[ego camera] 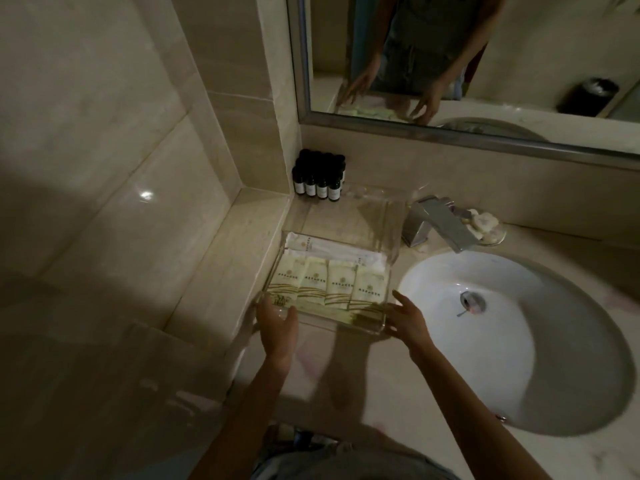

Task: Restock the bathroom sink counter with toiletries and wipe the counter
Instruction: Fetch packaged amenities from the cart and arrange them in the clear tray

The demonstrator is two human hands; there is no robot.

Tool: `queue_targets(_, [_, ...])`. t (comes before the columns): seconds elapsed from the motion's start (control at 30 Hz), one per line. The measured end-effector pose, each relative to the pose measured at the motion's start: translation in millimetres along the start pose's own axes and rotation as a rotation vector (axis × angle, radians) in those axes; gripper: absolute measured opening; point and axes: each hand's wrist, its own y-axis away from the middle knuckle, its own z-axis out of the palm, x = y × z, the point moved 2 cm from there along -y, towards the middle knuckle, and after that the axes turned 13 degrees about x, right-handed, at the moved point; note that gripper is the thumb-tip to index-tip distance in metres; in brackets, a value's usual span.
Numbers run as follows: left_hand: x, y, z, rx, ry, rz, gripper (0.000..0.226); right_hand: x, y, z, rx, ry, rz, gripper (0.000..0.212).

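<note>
Head view: left hand (277, 320) and right hand (407, 322) left of sink basin (502, 341), fingers straight and spread, gripping nothing, set against near corners of clear tray (360, 216). Tray sits on counter (329, 358) just left of basin, row of pale toiletry packets (341, 284) in its near half. Faucet (440, 220) behind basin. Small dark bottles (318, 178) clustered beyond tray, far left of basin.

A clear plastic tray (398, 230) is lying level on the pale marble counter (311, 362) at mid-frame, just left of the sink (519, 341). Four cream sachets (332, 282) with green stripes are lying side by side in its near half, with white packets (332, 245) flat behind them. Small dark bottles (318, 176) with white labels are standing upright, clustered in the counter's back corner above the tray.
</note>
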Motion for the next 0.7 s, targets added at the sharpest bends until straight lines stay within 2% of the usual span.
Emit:
queue_targets(0.07, [4,2,0,-0.023,0.084,-0.127,0.060,4,2,5,0.008,0.027,-0.023,0.057])
queue_targets(0.3, [8,-4,1,-0.072,0.108,-0.212,0.057,5,6,9,0.068,0.089,-0.091,0.062])
queue_targets(0.7, [23,-3,4,-0.119,0.180,-0.180,0.043,-14,-6,1,0.046,0.118,-0.205,0.055])
